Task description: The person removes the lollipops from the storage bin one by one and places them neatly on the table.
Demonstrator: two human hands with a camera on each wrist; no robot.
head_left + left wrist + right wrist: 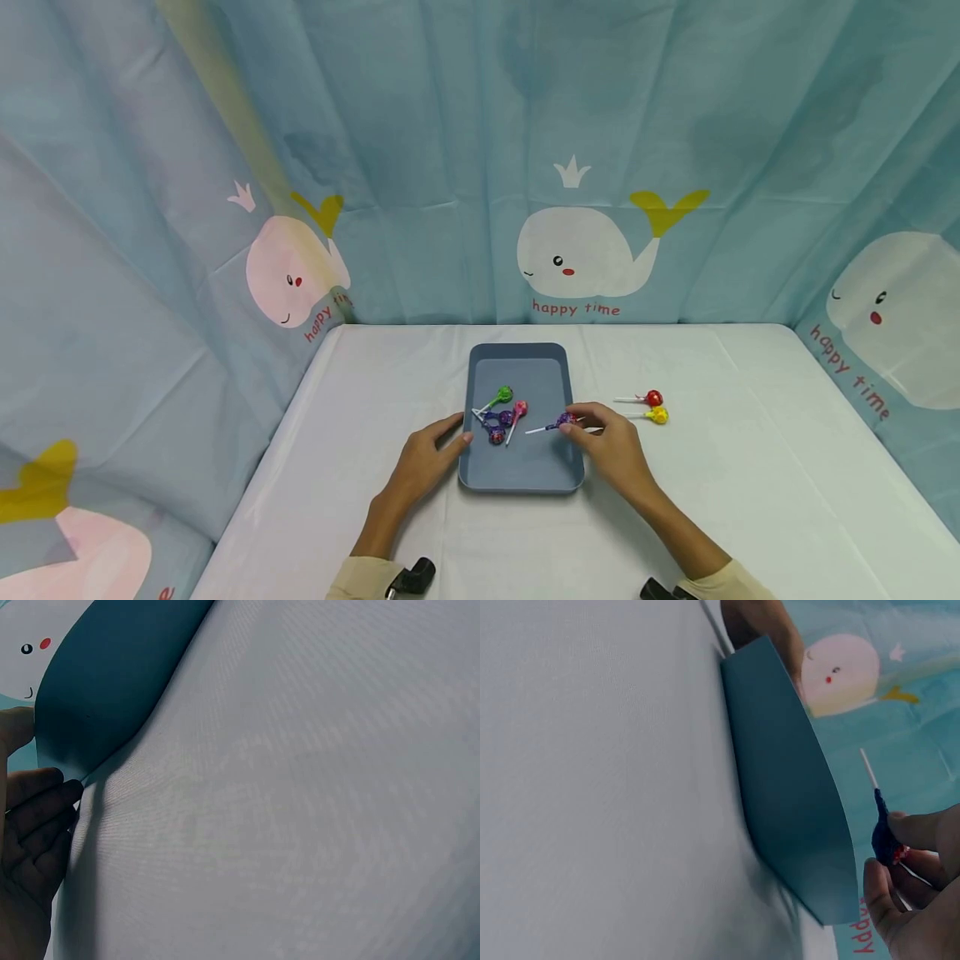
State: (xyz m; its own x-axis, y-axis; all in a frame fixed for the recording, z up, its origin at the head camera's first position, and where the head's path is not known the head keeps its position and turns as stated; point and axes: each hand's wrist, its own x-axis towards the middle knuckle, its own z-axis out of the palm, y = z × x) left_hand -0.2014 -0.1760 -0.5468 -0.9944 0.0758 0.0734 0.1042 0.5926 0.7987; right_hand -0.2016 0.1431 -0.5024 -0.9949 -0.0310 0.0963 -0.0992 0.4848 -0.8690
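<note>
A person's right hand (pixel 611 446) pinches a purple-wrapped lollipop (pixel 886 838) by its candy end, over the right side of a grey-blue tray (pixel 521 477). Its white stick points left in the head view. The left hand (pixel 422 462) holds the tray's left side, thumb at the rim and fingers against the outer wall (pixel 112 682). Inside the tray, towards the left, lie a green lollipop (pixel 505 393), a pink lollipop (pixel 521 407) and two purple ones, their sticks partly crossing.
To the right of the tray, a red lollipop (pixel 655 398) and a yellow lollipop (pixel 659 414) lie on the white tablecloth (pixel 750 467), sticks pointing left. A blue curtain (pixel 420 167) with whale prints hangs behind and beside the table.
</note>
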